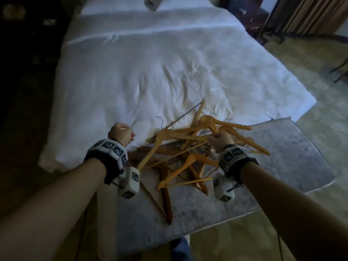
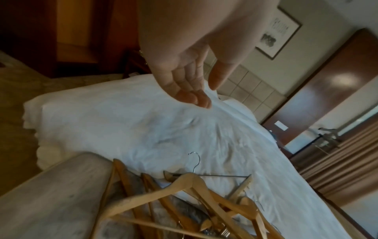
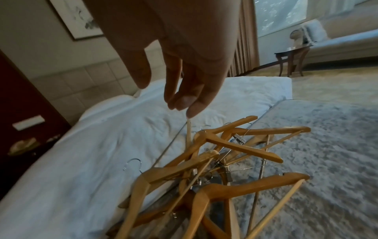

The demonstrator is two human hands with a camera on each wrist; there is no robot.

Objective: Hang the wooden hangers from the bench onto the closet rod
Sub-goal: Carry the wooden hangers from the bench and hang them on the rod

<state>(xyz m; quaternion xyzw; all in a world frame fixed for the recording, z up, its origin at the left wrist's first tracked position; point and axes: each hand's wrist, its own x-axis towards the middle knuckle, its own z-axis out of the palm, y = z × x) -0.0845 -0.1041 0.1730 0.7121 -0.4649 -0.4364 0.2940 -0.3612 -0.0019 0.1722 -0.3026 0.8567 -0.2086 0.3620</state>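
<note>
Several wooden hangers (image 1: 188, 153) with metal hooks lie tangled in a pile on the grey upholstered bench (image 1: 282, 147) at the foot of the bed. My right hand (image 1: 220, 141) hovers just over the pile's far side. In the right wrist view its fingers (image 3: 184, 100) hang relaxed above the hangers (image 3: 214, 161) and grip nothing. My left hand (image 1: 122, 133) floats left of the pile over the duvet's edge. It is empty, with its fingers (image 2: 190, 90) loosely extended above the hangers (image 2: 196, 202). No closet rod is in view.
The white-duveted bed (image 1: 150, 72) lies directly beyond the bench. Pale carpet (image 1: 310, 113) stretches to the right, towards curtains (image 1: 308, 16) and a small wooden side table (image 3: 292, 59). Dark wooden furniture (image 1: 22, 53) stands on the left. My leg (image 1: 180, 249) is at the bench's near edge.
</note>
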